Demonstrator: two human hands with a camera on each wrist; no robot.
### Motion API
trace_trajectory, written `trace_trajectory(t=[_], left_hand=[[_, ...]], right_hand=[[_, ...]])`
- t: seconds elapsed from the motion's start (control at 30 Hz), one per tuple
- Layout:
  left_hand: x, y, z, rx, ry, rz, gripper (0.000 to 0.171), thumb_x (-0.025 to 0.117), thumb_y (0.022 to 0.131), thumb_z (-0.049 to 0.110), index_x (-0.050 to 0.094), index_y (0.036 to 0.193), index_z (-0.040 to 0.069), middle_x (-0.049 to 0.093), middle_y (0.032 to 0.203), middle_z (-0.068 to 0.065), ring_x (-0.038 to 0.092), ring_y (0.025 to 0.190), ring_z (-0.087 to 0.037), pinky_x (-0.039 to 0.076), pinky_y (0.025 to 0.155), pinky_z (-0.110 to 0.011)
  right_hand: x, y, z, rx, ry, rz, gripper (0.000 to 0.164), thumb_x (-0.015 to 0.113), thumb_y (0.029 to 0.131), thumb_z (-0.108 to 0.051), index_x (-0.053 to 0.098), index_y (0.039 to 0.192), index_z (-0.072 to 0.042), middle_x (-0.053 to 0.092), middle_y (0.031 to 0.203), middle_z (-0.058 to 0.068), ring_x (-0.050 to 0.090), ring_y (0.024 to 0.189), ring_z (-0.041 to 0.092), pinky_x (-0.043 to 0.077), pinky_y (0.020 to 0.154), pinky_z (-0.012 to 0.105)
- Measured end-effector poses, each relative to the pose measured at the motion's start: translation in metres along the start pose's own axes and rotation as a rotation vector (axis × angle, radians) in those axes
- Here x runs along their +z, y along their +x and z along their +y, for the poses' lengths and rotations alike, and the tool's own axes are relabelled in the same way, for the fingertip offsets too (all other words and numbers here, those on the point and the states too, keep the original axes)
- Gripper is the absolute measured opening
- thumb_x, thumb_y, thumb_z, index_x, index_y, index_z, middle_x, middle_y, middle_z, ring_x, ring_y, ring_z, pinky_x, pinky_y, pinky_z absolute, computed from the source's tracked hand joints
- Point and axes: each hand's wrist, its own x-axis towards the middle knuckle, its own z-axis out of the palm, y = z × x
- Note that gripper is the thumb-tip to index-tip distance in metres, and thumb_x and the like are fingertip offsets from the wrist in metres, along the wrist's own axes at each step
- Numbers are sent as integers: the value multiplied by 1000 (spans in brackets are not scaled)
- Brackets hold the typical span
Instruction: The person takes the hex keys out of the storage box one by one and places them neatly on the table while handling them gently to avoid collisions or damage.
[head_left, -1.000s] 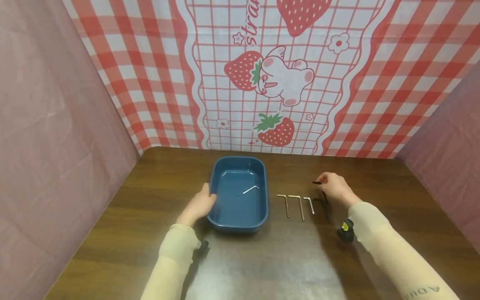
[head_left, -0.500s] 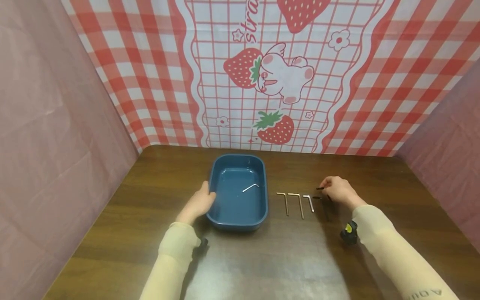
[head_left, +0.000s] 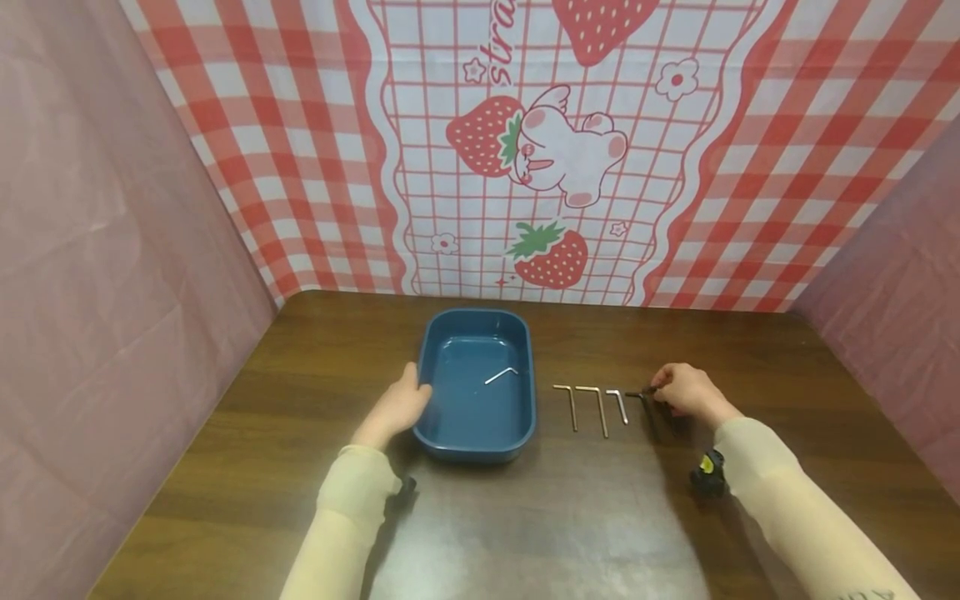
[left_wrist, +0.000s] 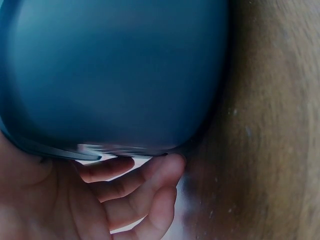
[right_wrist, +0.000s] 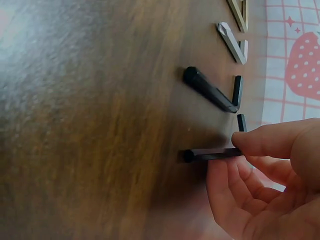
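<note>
At the left wall of the blue rectangular container (head_left: pixel 474 456), my left hand (head_left: pixel 395 408) grips the side, thumb over the rim and fingers along the outside. A silver hex key (head_left: pixel 501 376) lies inside it. My right hand (head_left: pixel 688 390), low over the table, pinches a black hex key (right_wrist: pixel 212 154) between thumb and fingers; part of the key is hidden by the thumb. Beside it on the table lies another black hex key (right_wrist: pixel 207 89). Further left are a short silver hex key (head_left: pixel 619 406) and two brass-coloured ones (head_left: pixel 602 412), roughly in a row.
The brown wooden table (head_left: pixel 480 533) carries everything. A red-and-white strawberry-print cloth (head_left: pixel 555 167) hangs behind its back edge. Pink curtains (head_left: pixel 112 292) hang at both sides.
My right hand has moved slightly right and down toward the table with the black hex key, near the other black one. My left hand and the container have stayed put.
</note>
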Motion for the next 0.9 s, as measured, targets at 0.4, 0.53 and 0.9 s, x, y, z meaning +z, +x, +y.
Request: trace_trajectory(t=[0.4, 0.53, 0.9], left_hand=[[0, 1, -1, 2, 4, -6, 62, 33, 93, 26, 10, 142, -5, 29, 142, -28, 36, 126, -41, 30, 103, -50], [0, 0, -1, 3, 4, -7, 62, 34, 93, 25, 10, 142, -5, 29, 142, -28, 36, 126, -40, 30, 103, -50], [1, 1, -1, 9, 8, 5, 58, 34, 93, 25, 15, 140, -4, 36, 137, -29, 41, 122, -41, 33, 100, -51]], right_hand=[[-2, -5, 7, 32, 19, -16, 16, 58, 77, -6, 57, 89, 5, 56, 79, 12, 53, 65, 17, 52, 53, 29], [-2, -7, 8, 46, 27, -18, 17, 58, 78, -6, 58, 90, 6, 57, 81, 13, 53, 66, 18, 52, 54, 29], [0, -8, 8, 11, -77, 38, 15, 56, 77, -9, 60, 86, 2, 56, 68, 6, 52, 54, 13, 46, 49, 27]])
